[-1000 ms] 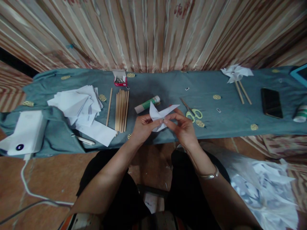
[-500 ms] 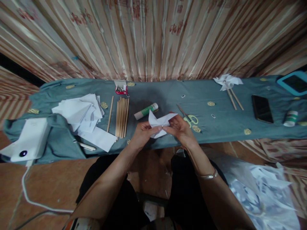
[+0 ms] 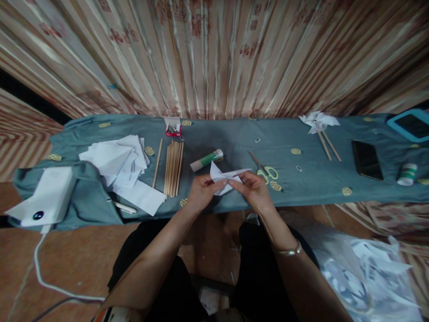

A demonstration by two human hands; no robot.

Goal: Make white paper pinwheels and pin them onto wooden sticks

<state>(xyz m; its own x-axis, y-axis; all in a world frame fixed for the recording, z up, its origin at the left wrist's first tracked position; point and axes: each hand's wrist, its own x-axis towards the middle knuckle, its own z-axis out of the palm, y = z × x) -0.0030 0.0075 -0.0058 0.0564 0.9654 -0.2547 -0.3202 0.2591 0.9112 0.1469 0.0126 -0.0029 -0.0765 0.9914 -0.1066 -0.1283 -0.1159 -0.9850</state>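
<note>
Between my two hands is a white paper pinwheel (image 3: 221, 175), its blades folded in toward the middle. My left hand (image 3: 202, 192) pinches its left side, and my right hand (image 3: 254, 189) grips the right side. Both thumbs press near the centre, where a small pin head seems to sit, partly covered. Just behind the pinwheel lies a green and white glue stick (image 3: 207, 160). Scissors with pale green handles (image 3: 264, 169) rest to the right of it. Left of my hands, several wooden sticks (image 3: 173, 167) lie side by side.
A red box of metal pins (image 3: 173, 129) stands behind the sticks. White paper sheets (image 3: 117, 158) and a white device (image 3: 50, 197) are at left. Finished pinwheels (image 3: 318, 121), a phone (image 3: 367, 159), another glue stick (image 3: 407, 174) and a blue-framed tablet (image 3: 412, 124) lie at right.
The whole view has shifted slightly, with the table sitting a little lower. Both hands stay on the pinwheel, which tilts a bit differently, and the thumbs cover more of its centre.
</note>
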